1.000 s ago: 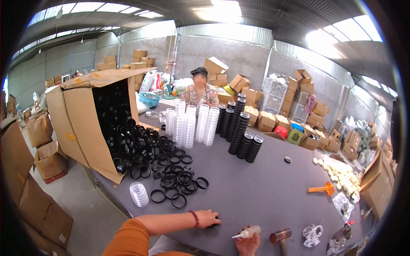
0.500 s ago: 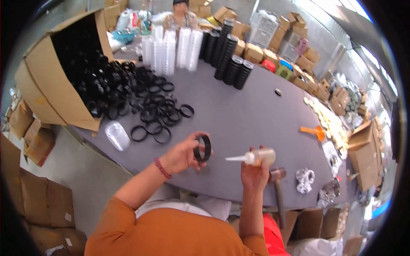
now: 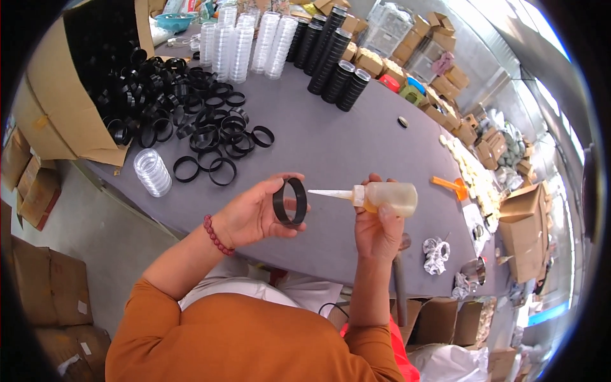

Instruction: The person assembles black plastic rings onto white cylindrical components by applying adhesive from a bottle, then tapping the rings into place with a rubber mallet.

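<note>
My left hand [image 3: 254, 213] grips a black ring [image 3: 278, 207] by its side, fingers curled round it, the ring standing upright above the table. In my right hand [image 3: 380, 229] lies a clear squeeze bottle [image 3: 398, 198] with a white nozzle and some yellowish liquid inside. The bottle is level, and its long tip points left, close to the ring's right side; I cannot tell whether they touch. A heap of loose black rings [image 3: 207, 137] spreads over the table beyond my left hand. Near it a short stack of clear round lids [image 3: 153, 172] leans on the grey table [image 3: 318, 143].
A big open carton [image 3: 63, 95] of black rings stands at the left. Tall clear stacks [image 3: 229, 51] and black stacks [image 3: 328, 54] rise at the back. A mallet [image 3: 400, 274] lies beside my right forearm, with an orange scoop [image 3: 455, 185] and crumpled foil [image 3: 436, 256] farther right.
The bottle and the ring have come closer together, the nozzle now near the ring. The whole view has shifted, so the table's things appear higher and further left.
</note>
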